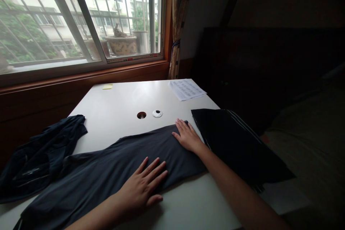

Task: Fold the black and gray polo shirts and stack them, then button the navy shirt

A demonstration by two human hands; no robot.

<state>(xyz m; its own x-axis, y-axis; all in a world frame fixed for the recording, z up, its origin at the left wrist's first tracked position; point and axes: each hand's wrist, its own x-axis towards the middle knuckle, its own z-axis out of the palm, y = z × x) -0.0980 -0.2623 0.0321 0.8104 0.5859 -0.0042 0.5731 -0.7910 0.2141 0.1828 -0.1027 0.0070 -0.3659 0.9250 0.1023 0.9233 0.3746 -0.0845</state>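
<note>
The left hand (141,187) and right hand (187,137), fingers apart, lie flat on the dark grey garment (107,168) across the white surface (118,102).

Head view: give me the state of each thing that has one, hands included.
Gray garment: spread lengthwise, lightly wrinkled
Left hand: palm down on it, fingers spread
Right hand: palm down near its right end
Dark garment at left: bunched
Black garment at right: lying fairly flat
Papers: flat, overlapping
Table hole: uncovered
Curtain: tied back
</note>
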